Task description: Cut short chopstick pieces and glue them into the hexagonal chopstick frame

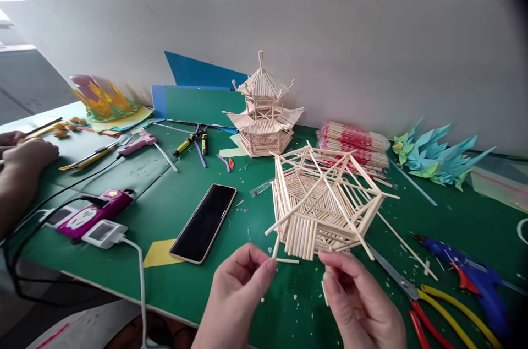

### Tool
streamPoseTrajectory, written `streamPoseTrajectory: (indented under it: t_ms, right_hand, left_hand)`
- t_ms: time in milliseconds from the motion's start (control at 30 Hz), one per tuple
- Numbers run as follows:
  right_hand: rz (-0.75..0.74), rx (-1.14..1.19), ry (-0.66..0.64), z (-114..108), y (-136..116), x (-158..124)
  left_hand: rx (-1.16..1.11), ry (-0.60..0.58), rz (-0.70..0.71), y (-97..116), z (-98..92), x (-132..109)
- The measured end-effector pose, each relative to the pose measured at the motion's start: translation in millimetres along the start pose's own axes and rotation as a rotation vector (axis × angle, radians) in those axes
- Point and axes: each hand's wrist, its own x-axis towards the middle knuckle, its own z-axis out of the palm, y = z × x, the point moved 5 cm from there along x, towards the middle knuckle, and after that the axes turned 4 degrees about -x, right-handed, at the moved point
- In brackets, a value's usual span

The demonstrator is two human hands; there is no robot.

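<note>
A six-sided frame of thin wooden sticks rests on the green table in front of me, its floor tightly lined with sticks and longer sticks crossing over its top. At its near left corner, my left hand pinches the lower end of a slim wooden stick. Whether that stick is joined to the frame, I cannot tell. My right hand is closed beside the near edge, a short pale stick piece showing under its thumb. Between the hands lies another short stick.
Behind stands a stick pagoda, beside bundled sticks. Scissors and a blue glue gun lie right; a phone, power strip, pink glue gun and cables left. Another person's hand is far left.
</note>
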Motion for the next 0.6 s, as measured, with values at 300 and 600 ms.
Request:
streamPoseTrajectory:
  t_ms: [300, 600]
  right_hand:
    - [0.011, -0.006, 0.032, -3, 7, -1]
    - [-0.012, -0.002, 0.038, -3, 12, 0]
  left_hand:
    - [-0.205, -0.147, -0.155, -9, 12.7, 17]
    - [-0.233, -0.159, -0.113, -5, 20.4, 28]
